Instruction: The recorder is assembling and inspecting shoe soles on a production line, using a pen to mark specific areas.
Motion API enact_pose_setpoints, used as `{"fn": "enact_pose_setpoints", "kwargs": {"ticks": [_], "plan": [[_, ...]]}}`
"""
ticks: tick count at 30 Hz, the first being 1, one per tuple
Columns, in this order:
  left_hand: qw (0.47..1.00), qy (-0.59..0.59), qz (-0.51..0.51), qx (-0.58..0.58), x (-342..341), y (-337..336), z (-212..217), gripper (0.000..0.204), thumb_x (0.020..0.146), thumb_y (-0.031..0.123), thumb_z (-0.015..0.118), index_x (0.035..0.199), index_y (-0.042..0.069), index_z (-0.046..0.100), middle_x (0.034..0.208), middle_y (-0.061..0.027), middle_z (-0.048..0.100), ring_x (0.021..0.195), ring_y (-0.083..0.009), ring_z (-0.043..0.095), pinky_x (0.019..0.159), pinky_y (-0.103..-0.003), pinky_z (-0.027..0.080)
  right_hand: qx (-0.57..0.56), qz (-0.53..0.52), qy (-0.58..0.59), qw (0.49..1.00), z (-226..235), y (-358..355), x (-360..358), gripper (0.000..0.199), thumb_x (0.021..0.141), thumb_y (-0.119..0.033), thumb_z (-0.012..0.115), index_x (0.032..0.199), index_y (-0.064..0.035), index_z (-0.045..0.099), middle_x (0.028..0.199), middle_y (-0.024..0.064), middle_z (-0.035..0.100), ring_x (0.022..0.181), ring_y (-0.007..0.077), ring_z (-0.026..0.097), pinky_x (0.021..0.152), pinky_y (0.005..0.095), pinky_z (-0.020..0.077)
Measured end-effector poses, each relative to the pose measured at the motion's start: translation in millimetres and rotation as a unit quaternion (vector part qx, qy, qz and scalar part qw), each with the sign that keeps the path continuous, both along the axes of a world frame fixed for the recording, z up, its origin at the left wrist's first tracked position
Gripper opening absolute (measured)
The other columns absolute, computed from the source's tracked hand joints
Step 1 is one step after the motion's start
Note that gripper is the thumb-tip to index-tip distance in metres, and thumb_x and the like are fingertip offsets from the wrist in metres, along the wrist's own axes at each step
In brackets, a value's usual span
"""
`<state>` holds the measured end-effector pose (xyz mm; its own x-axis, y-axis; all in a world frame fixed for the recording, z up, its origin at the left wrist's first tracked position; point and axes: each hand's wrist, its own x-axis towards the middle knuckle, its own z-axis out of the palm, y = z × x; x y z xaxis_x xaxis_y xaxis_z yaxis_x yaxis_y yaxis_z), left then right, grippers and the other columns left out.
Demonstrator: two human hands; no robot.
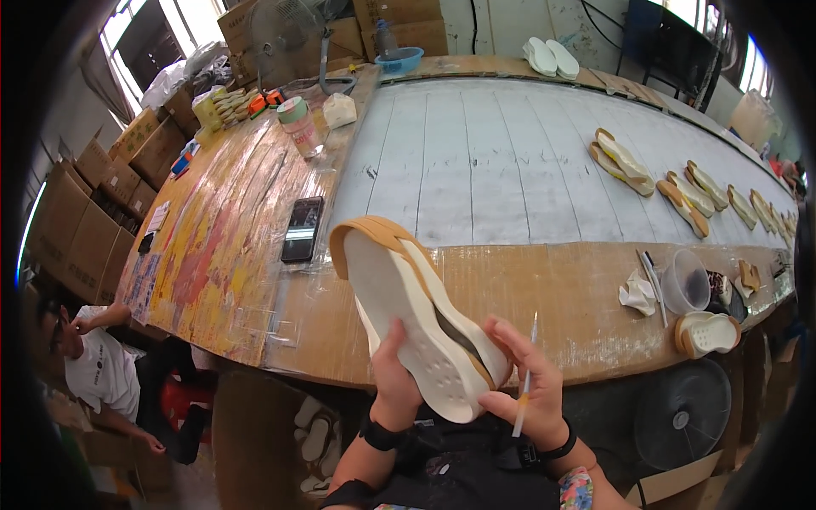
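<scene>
Head view: at the table (552,297) edge we hold the white-and-tan shoe sole (393,297), left hand (394,382) wrapped around its side, right hand (531,378) pinching the lower end, fine brush (524,396) between fingers, probably tilted for visibility.

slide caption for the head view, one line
Left hand and right hand hold a tan and white shoe sole at a workbench, the right also holding a slim tool.

Large lettering marks the jar (301,129); print on the white shirt (104,374) and cartons (75,229) is too small to read.
</scene>
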<state>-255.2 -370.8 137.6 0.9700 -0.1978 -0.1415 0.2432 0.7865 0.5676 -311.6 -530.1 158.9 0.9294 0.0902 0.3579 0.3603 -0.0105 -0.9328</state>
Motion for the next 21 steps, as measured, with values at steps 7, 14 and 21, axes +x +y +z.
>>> {"fn": "enact_pose_setpoints", "kwargs": {"ticks": [7,14,21], "plan": [[0.995,0.019,0.045,-0.090,9,3,2,0.043,0.091,0.033,0.034,0.124,0.004,0.037,0.119,-0.0126,0.047,0.108,-0.0277,0.047,0.095,-0.041,0.036,0.029,-0.061,-0.041,0.997,-2,27,-1,0.101,0.056,-0.017,0.081,0.133,0.0020,0.017,0.133,0.0226,0.029,0.122,0.0289,0.034,0.098,0.0372,0.0310],[0.991,-0.001,0.000,-0.130,11,17,-18,0.042,0.090,0.031,0.036,0.122,0.003,0.038,0.117,-0.0133,0.049,0.105,-0.0278,0.049,0.093,-0.040,0.038,-0.037,-0.064,-0.154,0.985,-12,20,-9,0.079,0.061,-0.016,0.077,0.125,0.0014,0.034,0.119,0.0212,0.047,0.109,0.0285,0.050,0.089,0.0345,0.0400],[0.967,-0.175,-0.025,0.184,-24,27,1,0.047,0.087,0.034,0.042,0.121,0.001,0.038,0.112,-0.0132,0.051,0.101,-0.0264,0.052,0.087,-0.038,0.041,-0.048,-0.096,-0.107,0.988,30,-1,9,0.041,0.069,-0.003,0.068,0.107,-0.0019,0.054,0.091,0.0112,0.062,0.079,0.0191,0.060,0.072,0.0293,0.0475]]}}
